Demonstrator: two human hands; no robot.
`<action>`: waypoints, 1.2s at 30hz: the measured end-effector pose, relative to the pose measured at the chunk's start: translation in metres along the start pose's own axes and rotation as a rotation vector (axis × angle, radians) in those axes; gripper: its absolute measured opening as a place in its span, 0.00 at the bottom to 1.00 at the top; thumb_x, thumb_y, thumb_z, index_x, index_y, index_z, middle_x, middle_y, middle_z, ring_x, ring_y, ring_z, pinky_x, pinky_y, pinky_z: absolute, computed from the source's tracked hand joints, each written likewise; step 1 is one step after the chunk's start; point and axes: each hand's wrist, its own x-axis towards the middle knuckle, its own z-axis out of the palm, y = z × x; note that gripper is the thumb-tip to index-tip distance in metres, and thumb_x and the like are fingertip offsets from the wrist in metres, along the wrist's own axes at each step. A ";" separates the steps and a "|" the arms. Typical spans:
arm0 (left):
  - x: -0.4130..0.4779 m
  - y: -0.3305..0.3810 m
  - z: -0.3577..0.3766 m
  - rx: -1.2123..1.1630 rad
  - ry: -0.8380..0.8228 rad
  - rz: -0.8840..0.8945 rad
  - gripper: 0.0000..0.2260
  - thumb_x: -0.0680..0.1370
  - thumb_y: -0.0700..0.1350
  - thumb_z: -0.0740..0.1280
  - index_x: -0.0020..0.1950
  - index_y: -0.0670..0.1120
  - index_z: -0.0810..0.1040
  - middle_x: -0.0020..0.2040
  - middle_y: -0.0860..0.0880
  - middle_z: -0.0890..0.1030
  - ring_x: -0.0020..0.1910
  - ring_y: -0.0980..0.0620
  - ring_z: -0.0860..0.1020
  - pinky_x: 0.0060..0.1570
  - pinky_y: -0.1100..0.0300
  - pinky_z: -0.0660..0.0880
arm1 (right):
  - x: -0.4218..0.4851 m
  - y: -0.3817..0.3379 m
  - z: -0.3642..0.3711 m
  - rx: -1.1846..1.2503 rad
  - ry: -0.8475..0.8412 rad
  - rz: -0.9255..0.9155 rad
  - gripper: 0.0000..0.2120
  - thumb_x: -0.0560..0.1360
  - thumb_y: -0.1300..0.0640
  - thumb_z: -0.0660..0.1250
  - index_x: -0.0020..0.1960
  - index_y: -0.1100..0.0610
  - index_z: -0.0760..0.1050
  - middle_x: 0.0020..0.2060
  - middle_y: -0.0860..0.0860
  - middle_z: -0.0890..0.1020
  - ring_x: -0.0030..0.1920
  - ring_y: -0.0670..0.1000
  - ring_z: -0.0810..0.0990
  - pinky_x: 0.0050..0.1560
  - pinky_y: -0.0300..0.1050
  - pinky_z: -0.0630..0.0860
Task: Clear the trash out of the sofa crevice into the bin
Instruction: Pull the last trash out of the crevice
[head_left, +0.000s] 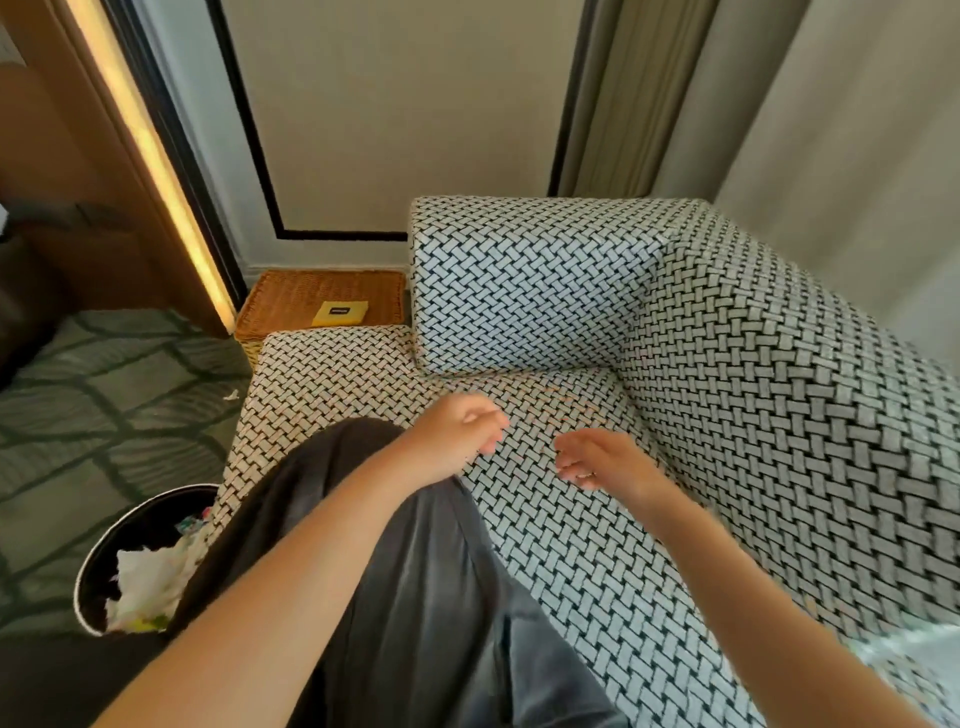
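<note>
Left hand (457, 441), right hand (597, 460): blurred, fingers loosely curled, holding nothing. Open sofa seat (571, 545) beyond fingertips. Bin (136, 519) left of fingers, half hidden by knee (332, 462).

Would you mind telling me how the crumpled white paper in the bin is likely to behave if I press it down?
The crumpled white paper looks thin and creased, so it is probably light, floppy and easily squashed. It is heaped close to the rim of the bin, so a push might tip pieces onto the carpet.
</note>
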 end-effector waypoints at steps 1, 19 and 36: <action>0.000 0.002 0.006 -0.030 -0.003 -0.005 0.12 0.80 0.48 0.57 0.58 0.44 0.76 0.52 0.48 0.80 0.53 0.52 0.78 0.50 0.63 0.73 | -0.005 0.011 -0.002 0.020 0.047 0.005 0.11 0.79 0.58 0.57 0.57 0.59 0.75 0.46 0.53 0.81 0.45 0.49 0.79 0.46 0.41 0.75; -0.005 -0.035 0.176 -0.033 -0.148 0.006 0.07 0.79 0.46 0.60 0.50 0.47 0.76 0.42 0.54 0.78 0.47 0.54 0.76 0.48 0.64 0.69 | -0.122 0.183 -0.040 -0.474 0.754 0.302 0.20 0.78 0.56 0.61 0.68 0.59 0.66 0.47 0.56 0.81 0.40 0.53 0.80 0.40 0.47 0.80; -0.014 -0.041 0.177 0.030 -0.207 0.064 0.06 0.79 0.48 0.60 0.50 0.49 0.76 0.43 0.51 0.81 0.48 0.54 0.78 0.56 0.55 0.74 | -0.104 0.168 -0.056 -0.628 0.578 0.626 0.10 0.79 0.62 0.56 0.58 0.63 0.71 0.45 0.56 0.78 0.41 0.51 0.75 0.42 0.42 0.77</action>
